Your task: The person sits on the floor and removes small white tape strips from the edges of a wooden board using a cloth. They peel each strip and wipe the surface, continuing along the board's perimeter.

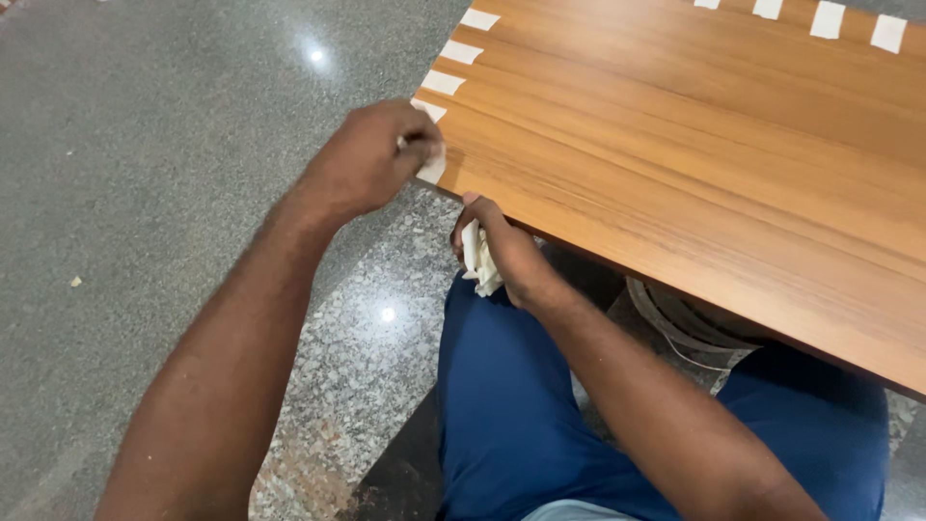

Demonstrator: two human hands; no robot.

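In the head view, a wooden board (pixel 694 164) with a warm brown laminate face lies slanted across the upper right, its near edge running over the person's lap. Short strips of pale masking tape (pixel 451 82) are stuck at intervals along the board's left edge, and more strips (pixel 828 19) sit along the far edge at the top of the frame.

The left hand (pixel 371 159) is at the board's near-left corner, its grip narrow: the fingertips are pinched on one strip of tape (pixel 431 166) that lies right at the board's edge, partly hidden under the fingers. The right hand (pixel 502 253) sits just below the board's near edge, thumb touching the edge, its grip closed around a crumpled wad of pale tape (pixel 479 262) that shows between fingers and palm.

Below the hands are the person's legs in blue trousers (pixel 511 405). A roll of tape (pixel 675 323) shows under the board, half hidden by it. Speckled grey granite floor (pixel 174 145) fills the left side, with bright spots of reflected light.
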